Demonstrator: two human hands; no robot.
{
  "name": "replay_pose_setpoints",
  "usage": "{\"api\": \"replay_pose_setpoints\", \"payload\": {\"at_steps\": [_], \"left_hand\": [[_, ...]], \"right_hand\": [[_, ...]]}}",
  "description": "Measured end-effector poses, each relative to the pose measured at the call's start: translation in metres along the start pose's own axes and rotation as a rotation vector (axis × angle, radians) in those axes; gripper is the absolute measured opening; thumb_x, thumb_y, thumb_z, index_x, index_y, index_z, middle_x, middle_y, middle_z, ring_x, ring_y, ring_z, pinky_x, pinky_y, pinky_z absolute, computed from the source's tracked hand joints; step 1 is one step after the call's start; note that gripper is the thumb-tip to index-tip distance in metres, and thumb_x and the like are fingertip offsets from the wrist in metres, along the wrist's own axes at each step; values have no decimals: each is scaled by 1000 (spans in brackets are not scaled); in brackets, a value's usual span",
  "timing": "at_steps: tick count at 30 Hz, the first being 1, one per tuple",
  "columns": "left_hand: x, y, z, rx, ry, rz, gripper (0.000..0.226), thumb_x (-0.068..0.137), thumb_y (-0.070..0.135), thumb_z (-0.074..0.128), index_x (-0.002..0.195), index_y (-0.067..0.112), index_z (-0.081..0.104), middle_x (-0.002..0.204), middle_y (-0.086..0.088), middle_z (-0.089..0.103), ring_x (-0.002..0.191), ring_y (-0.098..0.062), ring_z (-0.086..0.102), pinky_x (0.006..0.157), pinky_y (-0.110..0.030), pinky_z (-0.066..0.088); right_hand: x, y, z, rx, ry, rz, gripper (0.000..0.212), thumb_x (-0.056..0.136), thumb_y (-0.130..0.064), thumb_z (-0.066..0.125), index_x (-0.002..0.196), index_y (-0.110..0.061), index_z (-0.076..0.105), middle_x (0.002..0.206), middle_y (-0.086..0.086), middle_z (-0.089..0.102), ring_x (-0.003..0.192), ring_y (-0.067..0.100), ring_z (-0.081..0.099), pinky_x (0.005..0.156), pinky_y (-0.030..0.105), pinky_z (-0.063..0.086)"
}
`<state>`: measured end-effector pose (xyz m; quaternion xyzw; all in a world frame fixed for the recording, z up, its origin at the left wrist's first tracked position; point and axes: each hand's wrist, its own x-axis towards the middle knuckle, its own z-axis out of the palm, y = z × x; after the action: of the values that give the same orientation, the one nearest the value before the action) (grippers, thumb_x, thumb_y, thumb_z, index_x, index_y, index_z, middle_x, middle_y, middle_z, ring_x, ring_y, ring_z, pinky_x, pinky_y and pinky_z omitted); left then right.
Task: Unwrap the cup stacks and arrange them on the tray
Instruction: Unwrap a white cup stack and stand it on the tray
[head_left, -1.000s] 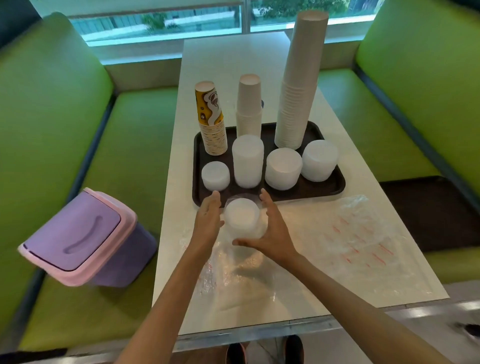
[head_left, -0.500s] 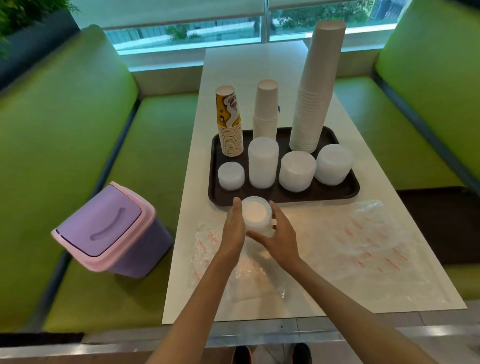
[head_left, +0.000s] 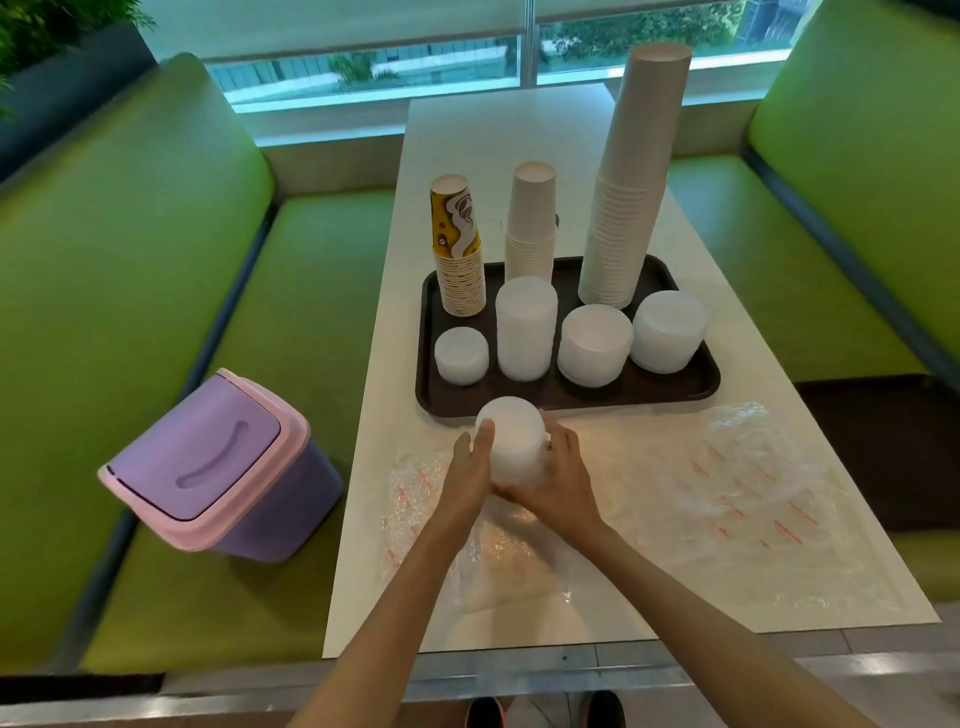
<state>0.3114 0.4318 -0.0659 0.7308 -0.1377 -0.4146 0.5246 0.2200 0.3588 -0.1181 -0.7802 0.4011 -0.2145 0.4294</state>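
A white stack of plastic cups or lids (head_left: 511, 439) stands just in front of the dark tray (head_left: 670, 392). My left hand (head_left: 470, 473) and my right hand (head_left: 561, 475) hold it from either side, fingers curved around it. On the tray stand a yellow-patterned cup stack (head_left: 457, 249), a short white paper cup stack (head_left: 530, 223), a tall white paper cup stack (head_left: 631, 182) and several white plastic stacks (head_left: 595, 343). Clear plastic wrapping (head_left: 498, 551) lies under my wrists.
A larger clear wrapper with red print (head_left: 748, 493) lies on the white table (head_left: 493, 145) at the right. A purple bin with a pink rim (head_left: 218, 462) sits on the green bench (head_left: 171, 312) at the left. Another green bench (head_left: 831, 260) is on the right.
Both hands have closed in around the white stack and it stands higher between them, near the tray's front edge. The camera view has shifted right.
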Motion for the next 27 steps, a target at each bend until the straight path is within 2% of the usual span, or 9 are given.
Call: {"api": "replay_pose_setpoints", "payload": {"at_steps": [3, 5, 9, 11, 14, 16, 21, 25, 27], "left_hand": [[4, 0, -4, 87, 5, -2, 56, 97, 47, 43, 142, 14, 34, 131, -2, 47, 116, -20, 48, 94, -31, 43], [6, 0, -6, 130, 21, 0, 56, 96, 46, 46, 141, 15, 36, 134, -6, 50, 117, -22, 51, 95, -33, 45], [9, 13, -9, 232, 110, 100, 53, 96, 41, 49, 140, 14, 38, 138, -7, 48, 122, -23, 49, 95, -31, 42], [12, 22, -10, 307, 143, 191, 54, 95, 34, 54, 141, 13, 38, 140, -7, 46, 126, -23, 46, 98, -32, 40], [18, 34, -11, 451, 85, 289, 49, 92, 25, 60, 136, 11, 45, 135, -7, 51, 121, -21, 49, 100, -32, 42], [23, 39, -14, 553, 33, 303, 48, 91, 23, 62, 134, 10, 47, 131, -7, 54, 119, -21, 51, 99, -32, 43], [38, 47, -18, 656, -21, 310, 44, 88, 18, 65, 129, 9, 53, 125, -7, 58, 113, -20, 54, 92, -27, 43], [42, 52, -19, 702, -47, 303, 40, 87, 16, 65, 125, 7, 56, 121, -8, 60, 111, -22, 56, 95, -32, 46], [44, 55, -20, 732, -63, 298, 37, 88, 16, 65, 123, 7, 57, 119, -9, 61, 110, -22, 57, 94, -33, 47]], "right_hand": [[1, -8, -1, -56, 111, -95, 114, 52, -70, 72, 142, -12, 34, 143, 8, 38, 131, 22, 36, 104, 30, 34], [4, -11, 1, -83, 146, -127, 111, 53, -73, 66, 141, -12, 36, 145, 8, 39, 133, 23, 36, 105, 32, 30], [8, -16, 3, 29, 56, -95, 110, 59, -50, 86, 146, -17, 28, 151, 1, 35, 134, 17, 36, 104, 26, 30], [10, -14, 4, 64, 27, -78, 107, 63, -45, 86, 147, -17, 26, 150, 0, 37, 133, 15, 39, 104, 23, 32], [13, -16, 6, 107, 34, -71, 98, 65, -39, 86, 144, -16, 33, 143, 1, 46, 128, 14, 46, 102, 19, 36], [15, -17, 6, 125, 51, -70, 96, 65, -36, 87, 143, -16, 36, 140, 1, 49, 125, 15, 49, 98, 16, 36], [21, -17, 6, 172, 58, -34, 95, 64, -38, 88, 142, -19, 37, 138, -1, 50, 123, 13, 49, 101, 27, 41], [21, -15, 6, 195, 65, -20, 91, 63, -40, 87, 138, -20, 40, 134, -3, 52, 114, 5, 47, 99, 24, 42], [23, -15, 7, 197, 63, -9, 88, 64, -38, 87, 137, -20, 42, 133, -2, 53, 112, 4, 46, 97, 19, 40]]}}
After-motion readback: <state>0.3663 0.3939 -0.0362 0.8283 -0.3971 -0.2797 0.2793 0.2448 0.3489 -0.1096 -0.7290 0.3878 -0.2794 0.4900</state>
